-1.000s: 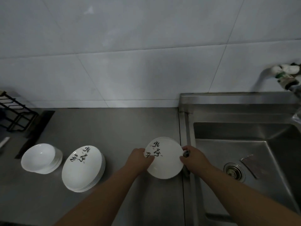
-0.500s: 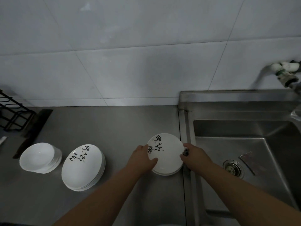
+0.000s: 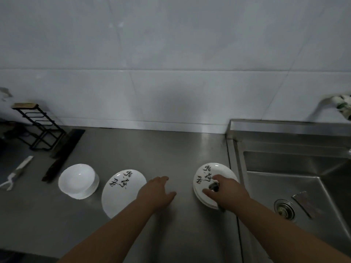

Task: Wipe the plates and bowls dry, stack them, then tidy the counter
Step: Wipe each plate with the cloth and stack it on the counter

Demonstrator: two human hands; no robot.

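a head-down view of a steel surface point(image 3: 171, 149) with a sink point(image 3: 296, 179) set into its right end and white wall tiles point(image 3: 171, 73) behind.

just left of the sink rim sits a short stack of white plates point(image 3: 224, 171); the top one carries black brush lettering. the right hand point(image 3: 228, 192) lies on this stack, its thumb and fingers curled around a small dark thing point(image 3: 214, 186), too blurred to name, held against the top plate.

further left of the sink, well apart from the first stack, lies a second plate stack point(image 3: 117, 198) with the same lettering. the left hand point(image 3: 157, 190) is between the two stacks, palm down, fingers straight and loosely spread, holding nothing; its wrist covers the sink-side edge of the second stack. whether it touches the surface cannot be told.

further still from the sink, just beside the second stack, is a stack of plain white bowls point(image 3: 77, 180).

at the end of the surface far from the sink stand a black wire rack point(image 3: 38, 128), a long dark strip point(image 3: 62, 152) lying at an angle, and a pale tool point(image 3: 17, 172).

inside the sink are a round drain point(image 3: 284, 207) and a dark flat scrap point(image 3: 303, 202) beside it. a wrapped tap point(image 3: 341, 104) juts from the wall above the sink.
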